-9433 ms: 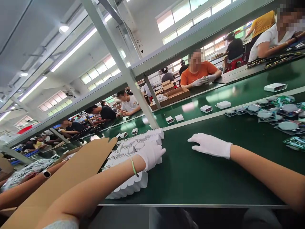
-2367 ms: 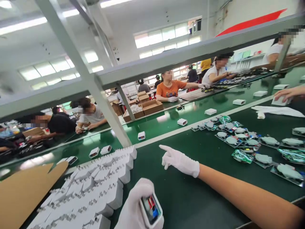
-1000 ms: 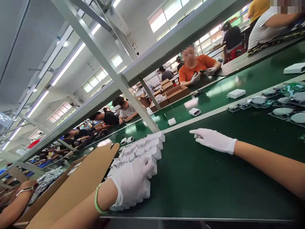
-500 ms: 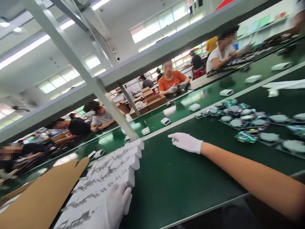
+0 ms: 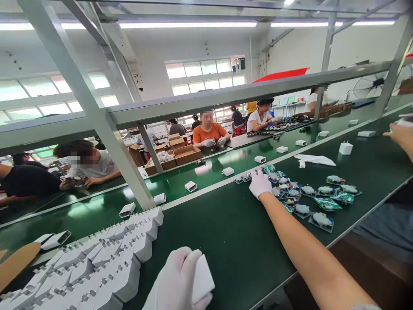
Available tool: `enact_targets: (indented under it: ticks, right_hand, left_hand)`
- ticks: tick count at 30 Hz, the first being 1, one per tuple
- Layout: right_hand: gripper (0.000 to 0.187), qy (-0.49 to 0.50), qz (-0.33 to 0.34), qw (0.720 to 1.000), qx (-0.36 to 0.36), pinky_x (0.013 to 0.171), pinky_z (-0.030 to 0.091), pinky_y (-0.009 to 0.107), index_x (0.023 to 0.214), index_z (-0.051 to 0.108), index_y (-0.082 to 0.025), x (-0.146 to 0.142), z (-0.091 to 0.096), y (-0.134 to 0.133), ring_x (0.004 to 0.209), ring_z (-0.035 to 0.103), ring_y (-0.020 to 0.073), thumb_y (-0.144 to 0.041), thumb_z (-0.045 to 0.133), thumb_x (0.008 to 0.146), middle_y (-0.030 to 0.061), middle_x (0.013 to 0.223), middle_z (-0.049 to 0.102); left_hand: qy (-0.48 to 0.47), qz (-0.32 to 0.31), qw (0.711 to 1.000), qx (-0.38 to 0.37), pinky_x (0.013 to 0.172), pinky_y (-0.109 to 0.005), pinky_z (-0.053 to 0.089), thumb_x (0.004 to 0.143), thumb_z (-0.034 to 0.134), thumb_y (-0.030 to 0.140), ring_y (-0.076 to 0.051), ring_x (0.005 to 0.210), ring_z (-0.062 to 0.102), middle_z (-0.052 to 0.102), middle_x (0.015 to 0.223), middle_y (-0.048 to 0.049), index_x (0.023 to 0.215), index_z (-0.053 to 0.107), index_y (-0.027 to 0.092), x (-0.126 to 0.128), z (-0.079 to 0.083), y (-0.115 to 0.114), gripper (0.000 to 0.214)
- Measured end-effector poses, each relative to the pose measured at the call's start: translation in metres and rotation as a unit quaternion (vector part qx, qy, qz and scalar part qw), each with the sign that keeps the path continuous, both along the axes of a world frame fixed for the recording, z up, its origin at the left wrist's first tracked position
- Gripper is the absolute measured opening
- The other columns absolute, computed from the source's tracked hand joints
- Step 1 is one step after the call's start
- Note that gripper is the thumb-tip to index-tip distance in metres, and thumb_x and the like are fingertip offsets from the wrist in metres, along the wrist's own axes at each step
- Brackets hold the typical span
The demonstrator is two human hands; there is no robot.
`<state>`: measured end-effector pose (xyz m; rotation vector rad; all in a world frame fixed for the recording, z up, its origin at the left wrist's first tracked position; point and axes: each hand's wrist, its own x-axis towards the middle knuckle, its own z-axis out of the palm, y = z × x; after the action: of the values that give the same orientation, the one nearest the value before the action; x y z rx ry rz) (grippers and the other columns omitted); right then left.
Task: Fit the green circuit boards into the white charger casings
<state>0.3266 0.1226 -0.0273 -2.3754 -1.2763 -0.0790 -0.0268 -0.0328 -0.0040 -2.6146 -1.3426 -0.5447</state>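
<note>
In my gloved left hand [image 5: 177, 275], near the front of the bench, is a white plug adapter housing [image 5: 204, 277], with the fingers closed around it. My gloved right hand [image 5: 260, 184] reaches to the left end of a spread of circuit boards [image 5: 301, 209] with pale, rounded parts on them. Its fingers bend down among the boards, and what lies between them is hidden. Left of my left hand stand packed rows of white adapters [image 5: 124, 271] with metal prongs upward.
A green conveyor belt [image 5: 176, 200] carries spaced white housings past the bench, behind a pale edge strip. A slanted metal post [image 5: 129, 172] rises beside the adapter rows. A white glove [image 5: 316, 160] and one adapter [image 5: 346, 148] lie right. Brown cardboard [image 5: 21, 265] sits left; co-workers sit opposite.
The view has levelled and turned right. My left hand has come away from the adapter rows with a white housing in it. My right hand has gone from bare bench to the circuit boards.
</note>
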Motion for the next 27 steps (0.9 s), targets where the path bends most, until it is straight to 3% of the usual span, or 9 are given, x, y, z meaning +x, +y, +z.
enact_targets:
  ticks: [4,7,11,14,17,19,22,26,27]
  right_hand:
    - [0.051,-0.012,-0.014,0.999,-0.029,0.094,0.044,0.049,0.138,0.038,-0.022,0.006,-0.006,0.007,0.119,0.047,0.0295,-0.036,0.054,0.092,0.0118,0.141,0.039]
    - [0.040,-0.017,-0.023,0.999,-0.033,0.091,0.046,0.048,0.128,0.049,-0.019,0.002,-0.005,0.010,0.111,0.053,0.0261,-0.035,0.055,0.092,0.0101,0.127,0.052]
    - [0.031,-0.017,-0.033,0.999,0.008,0.090,0.047,0.047,0.118,0.055,-0.016,-0.006,-0.002,0.009,0.108,0.055,0.0245,-0.032,0.056,0.091,0.0097,0.122,0.055]
    - [0.027,0.013,0.004,0.999,0.052,0.091,0.046,0.046,0.113,0.057,-0.014,-0.010,0.005,0.006,0.108,0.055,0.0242,-0.030,0.057,0.090,0.0102,0.121,0.055]
    - [0.029,0.086,0.091,0.988,0.087,0.090,0.048,0.044,0.111,0.056,-0.012,-0.023,0.016,0.000,0.105,0.057,0.0247,-0.025,0.058,0.086,0.0119,0.111,0.060]
    - [0.035,0.154,0.174,0.968,0.093,0.086,0.051,0.041,0.114,0.053,-0.009,-0.043,0.023,-0.008,0.099,0.061,0.0238,-0.026,0.056,0.083,0.0118,0.104,0.062]
    - [0.042,0.252,0.309,0.914,0.074,0.080,0.055,0.034,0.118,0.050,-0.010,-0.089,0.031,-0.033,0.089,0.066,0.0193,-0.031,0.054,0.081,0.0078,0.100,0.064]
    - [0.044,0.342,0.440,0.831,-0.018,0.067,0.055,0.030,0.110,0.058,-0.019,-0.144,0.037,-0.078,0.074,0.065,0.0169,-0.028,0.070,0.068,0.0007,0.087,0.067]
    - [0.047,0.344,0.450,0.823,-0.032,0.066,0.055,0.030,0.108,0.060,-0.021,-0.153,0.038,-0.087,0.075,0.065,0.0175,-0.024,0.073,0.063,0.0002,0.087,0.067]
  left_hand:
    - [-0.083,-0.050,0.989,-0.109,0.075,-0.036,0.057,0.068,0.065,0.028,-0.025,0.086,0.066,0.062,0.109,-0.0090,0.111,0.059,0.023,0.019,-0.005,0.013,0.044]
    - [-0.135,-0.043,0.975,-0.173,0.077,-0.033,0.057,0.067,0.065,0.027,-0.023,0.087,0.066,0.061,0.110,-0.0074,0.107,0.060,0.024,0.014,-0.011,0.020,0.041]
    - [-0.192,-0.051,0.955,-0.218,0.080,-0.033,0.055,0.068,0.064,0.026,-0.020,0.086,0.064,0.059,0.108,-0.0056,0.106,0.056,0.024,0.006,-0.016,0.023,0.039]
    - [-0.226,-0.044,0.942,-0.243,0.080,-0.035,0.055,0.070,0.061,0.025,-0.019,0.083,0.063,0.057,0.103,-0.0050,0.102,0.053,0.022,0.005,-0.017,0.027,0.033]
    - [-0.259,-0.001,0.924,-0.281,0.076,-0.036,0.055,0.072,0.057,0.029,-0.019,0.079,0.063,0.057,0.098,-0.0043,0.102,0.049,0.021,0.004,-0.017,0.031,0.032]
    - [-0.291,0.044,0.907,-0.301,0.075,-0.037,0.054,0.072,0.057,0.031,-0.020,0.080,0.063,0.059,0.095,-0.0040,0.104,0.047,0.021,0.004,-0.015,0.033,0.035]
    - [-0.342,0.089,0.877,-0.325,0.082,-0.041,0.052,0.069,0.059,0.029,-0.023,0.087,0.063,0.060,0.097,-0.0054,0.106,0.047,0.019,0.005,-0.010,0.035,0.040]
    - [-0.391,0.071,0.852,-0.340,0.080,-0.039,0.052,0.066,0.061,0.025,-0.022,0.087,0.062,0.061,0.096,-0.0042,0.104,0.048,0.019,0.007,-0.004,0.037,0.040]
    - [-0.395,0.068,0.851,-0.340,0.080,-0.038,0.052,0.065,0.061,0.025,-0.022,0.087,0.062,0.061,0.096,-0.0042,0.104,0.048,0.019,0.007,-0.003,0.037,0.041]
